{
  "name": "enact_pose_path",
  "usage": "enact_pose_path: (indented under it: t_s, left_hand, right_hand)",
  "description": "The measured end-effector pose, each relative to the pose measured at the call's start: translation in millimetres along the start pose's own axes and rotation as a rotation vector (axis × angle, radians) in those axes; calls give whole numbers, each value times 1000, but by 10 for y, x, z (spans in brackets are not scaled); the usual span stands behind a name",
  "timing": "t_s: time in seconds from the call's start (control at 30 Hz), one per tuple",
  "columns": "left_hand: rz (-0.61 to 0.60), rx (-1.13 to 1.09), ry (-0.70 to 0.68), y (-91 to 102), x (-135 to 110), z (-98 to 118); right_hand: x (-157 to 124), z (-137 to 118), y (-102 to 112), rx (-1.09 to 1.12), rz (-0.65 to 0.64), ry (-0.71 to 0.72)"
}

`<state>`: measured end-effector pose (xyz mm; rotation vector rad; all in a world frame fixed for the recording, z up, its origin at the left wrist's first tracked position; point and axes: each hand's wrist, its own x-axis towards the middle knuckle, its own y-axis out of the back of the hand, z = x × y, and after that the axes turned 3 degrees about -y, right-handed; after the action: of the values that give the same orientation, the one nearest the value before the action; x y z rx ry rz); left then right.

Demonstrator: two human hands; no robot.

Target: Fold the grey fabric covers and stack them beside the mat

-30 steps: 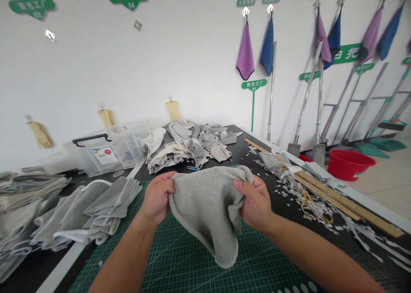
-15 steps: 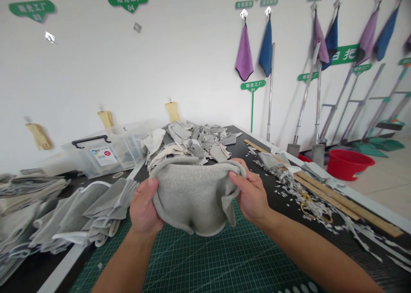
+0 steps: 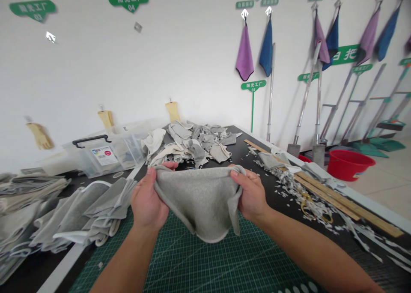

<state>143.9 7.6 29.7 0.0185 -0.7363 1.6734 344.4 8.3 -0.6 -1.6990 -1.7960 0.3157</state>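
We hold a soft grey fleece cloth piece (image 3: 199, 198) stretched between our left hand (image 3: 148, 203) and right hand (image 3: 252, 196). Each grip is clamped on an upper corner, thumb over the edge, and the cloth sags in a rounded fold just above the green gridded cutting mat (image 3: 208, 263) on the surface. Left of the grip lies a stack of folded grey cloth pieces (image 3: 96, 207), and beyond it a loose heap of grey and cream cloth scraps (image 3: 189, 145).

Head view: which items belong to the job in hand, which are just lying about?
In hand: grey cloth piece, gripped by left hand and right hand over the green cutting mat.

Lying about: clear bin, loose fabric heap, folded grey stack, scissors, wooden ruler, red basin.
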Motion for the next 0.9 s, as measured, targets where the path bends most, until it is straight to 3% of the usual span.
enact_pose_path:
  t_s: [0.13, 0.33, 0.57, 0.77, 0.9]
  left_hand:
    - [-73, -27, -22, 10, -23, -10]
    - [-27, 75, -29, 5, -72, -4]
    - [-207, 177, 106, -64, -81, 55]
    - [-282, 332, 171, 59, 7, -63]
    - [-297, 450, 130, 120, 29, -89]
  right_hand:
    - [17, 38, -2, -35, 7, -60]
    - [13, 4, -40, -130, -66, -6]
    - [61, -62, -13, -164, -33, -33]
    - [128, -88, 38, -319, -70, -136]
    - [146, -108, 64, -383, -104, -91]
